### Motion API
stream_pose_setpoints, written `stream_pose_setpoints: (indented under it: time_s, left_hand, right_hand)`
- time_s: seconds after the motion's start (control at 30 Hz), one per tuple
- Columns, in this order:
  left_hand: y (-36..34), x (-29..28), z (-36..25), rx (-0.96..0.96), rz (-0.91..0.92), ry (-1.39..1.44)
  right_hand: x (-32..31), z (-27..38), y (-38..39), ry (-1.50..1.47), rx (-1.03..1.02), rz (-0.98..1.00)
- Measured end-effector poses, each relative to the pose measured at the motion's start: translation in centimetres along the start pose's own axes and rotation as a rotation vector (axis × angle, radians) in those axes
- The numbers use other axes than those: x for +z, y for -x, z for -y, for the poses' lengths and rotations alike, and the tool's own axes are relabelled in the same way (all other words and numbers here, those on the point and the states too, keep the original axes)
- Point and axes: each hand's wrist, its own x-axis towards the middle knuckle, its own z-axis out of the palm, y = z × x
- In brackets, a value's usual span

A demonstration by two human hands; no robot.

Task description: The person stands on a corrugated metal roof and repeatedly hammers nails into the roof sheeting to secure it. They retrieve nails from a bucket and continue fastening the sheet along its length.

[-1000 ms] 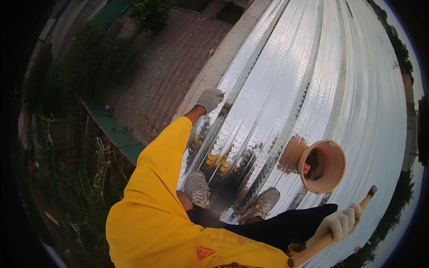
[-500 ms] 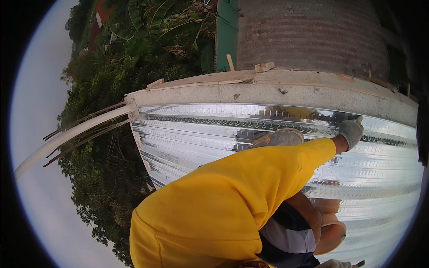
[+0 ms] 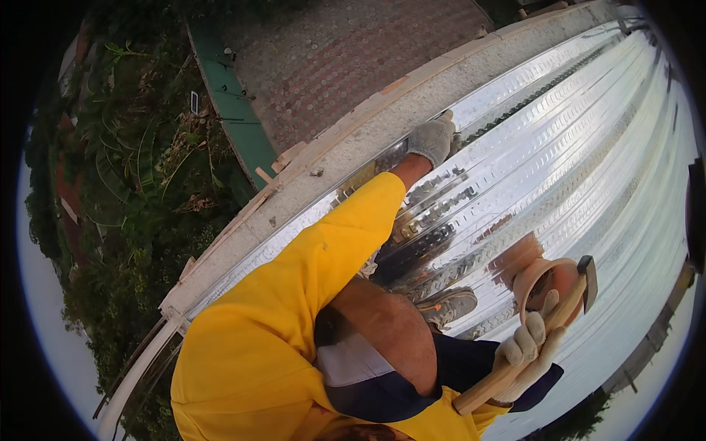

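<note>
My left hand, in a light knit glove, is stretched far ahead to the upper edge of a shiny ribbed metal sheet. Its fingers are closed at the seam with the concrete ledge; anything pinched at the fingertips is too small to make out. Lower right, my right hand, gloved too, grips a hammer by its wooden handle. The dark metal head points up and away, above the sheet. Just behind the hammer is an orange-brown round container.
A rough concrete ledge edged with wooden boards runs diagonally along the sheet. Beyond it lie a green strip and a paved yard far below. Trees stand left. My shoe rests on the sheet. A pale pipe juts out lower left.
The view has swung round, so the ledge now slopes up to the right. My right hand has risen into view with the hammer. The left hand stays at the sheet's edge.
</note>
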Motion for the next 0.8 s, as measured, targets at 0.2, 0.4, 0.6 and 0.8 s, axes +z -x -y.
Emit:
stream_pose_setpoints:
  time_s: [0.2,0.4,0.6,0.8]
  left_hand:
    - [-3.9,-5.3,4.1,-0.326,0.029,0.802]
    - [-9.9,-7.9,3.4,-0.031,0.260,0.627]
    - [-13.1,-6.5,2.0,0.142,0.459,0.429]
    - [-13.5,-6.7,1.8,-0.114,0.593,0.814]
  right_hand:
    - [-1.9,-7.4,0.7,0.573,-0.046,-0.481]
    - [-2.1,-10.5,-0.8,0.356,-0.059,-0.394]
    - [-4.1,-11.9,-4.3,0.364,0.021,-0.463]
    - [-5.4,-13.6,-9.7,0.279,-0.026,-0.353]
